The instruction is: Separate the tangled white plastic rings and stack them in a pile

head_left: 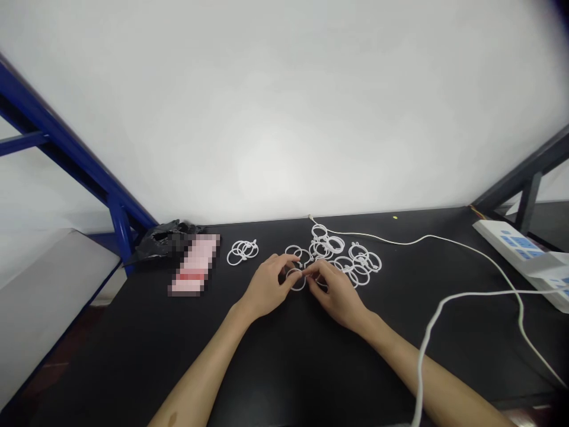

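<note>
My left hand (267, 285) curls in from the left, its thumb on the edge of a thin white ring (296, 289) and its index finger arched above. From the other side my right hand (334, 292) pinches at the same ring near its top right. Just behind the fingers lie more white rings (293, 247), partly covered by the hands. A larger heap of white rings (365, 259), with small eyelets on them, spreads behind and to the right of my right hand. A smaller cluster of rings (243, 252) lies apart, left of my left hand.
The black tabletop (275, 367) meets a white wall (284, 118). At the left are a black plastic bag (162, 237) and a blurred pink item (198, 264). White cables (471, 238) run across the right side beside a white box with blue markings (511, 240). Blue metal posts (66, 142) frame the left.
</note>
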The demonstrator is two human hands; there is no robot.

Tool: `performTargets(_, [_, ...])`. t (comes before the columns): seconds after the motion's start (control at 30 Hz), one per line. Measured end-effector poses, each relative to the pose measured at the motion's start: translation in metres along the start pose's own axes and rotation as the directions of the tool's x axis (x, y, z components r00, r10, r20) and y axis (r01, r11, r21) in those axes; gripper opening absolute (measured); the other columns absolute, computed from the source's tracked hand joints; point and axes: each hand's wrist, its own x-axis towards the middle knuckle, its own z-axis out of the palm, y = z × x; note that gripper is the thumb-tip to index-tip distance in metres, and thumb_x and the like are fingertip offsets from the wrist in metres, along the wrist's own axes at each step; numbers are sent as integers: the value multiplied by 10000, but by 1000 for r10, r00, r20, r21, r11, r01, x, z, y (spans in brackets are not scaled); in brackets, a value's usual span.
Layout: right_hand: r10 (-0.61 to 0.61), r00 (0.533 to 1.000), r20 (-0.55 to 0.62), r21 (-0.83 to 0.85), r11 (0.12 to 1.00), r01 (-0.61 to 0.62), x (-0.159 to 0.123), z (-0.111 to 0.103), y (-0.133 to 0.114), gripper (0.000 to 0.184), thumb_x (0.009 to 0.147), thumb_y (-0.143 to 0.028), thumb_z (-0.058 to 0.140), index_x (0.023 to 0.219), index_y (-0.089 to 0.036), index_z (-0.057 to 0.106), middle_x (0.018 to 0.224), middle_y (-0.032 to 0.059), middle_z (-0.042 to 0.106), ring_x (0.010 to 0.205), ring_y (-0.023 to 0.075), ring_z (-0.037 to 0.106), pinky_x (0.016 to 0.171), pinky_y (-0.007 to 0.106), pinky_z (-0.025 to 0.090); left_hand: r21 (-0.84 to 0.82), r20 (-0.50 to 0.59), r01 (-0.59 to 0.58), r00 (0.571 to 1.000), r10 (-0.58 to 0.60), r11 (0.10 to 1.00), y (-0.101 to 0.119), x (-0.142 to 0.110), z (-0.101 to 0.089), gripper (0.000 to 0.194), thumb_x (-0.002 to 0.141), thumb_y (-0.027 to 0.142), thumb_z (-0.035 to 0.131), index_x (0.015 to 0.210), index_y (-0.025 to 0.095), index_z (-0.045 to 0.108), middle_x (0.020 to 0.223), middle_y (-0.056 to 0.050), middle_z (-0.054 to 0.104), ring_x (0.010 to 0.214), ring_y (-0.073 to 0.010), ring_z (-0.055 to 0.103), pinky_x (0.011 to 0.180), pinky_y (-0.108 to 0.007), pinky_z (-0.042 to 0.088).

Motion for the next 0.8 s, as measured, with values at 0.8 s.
performTargets(0.8, [20, 999, -37, -41, 999, -21, 1, -3, 0, 161, 935, -192, 532, 1077, -226, 597, 918, 25, 645, 778, 153, 631, 724, 302, 532, 318, 51, -238, 971, 234, 918, -6, -2, 6, 403, 884, 285, 641, 1267, 202, 548, 1169, -45, 674, 1041, -245, 580, 911, -422, 458])
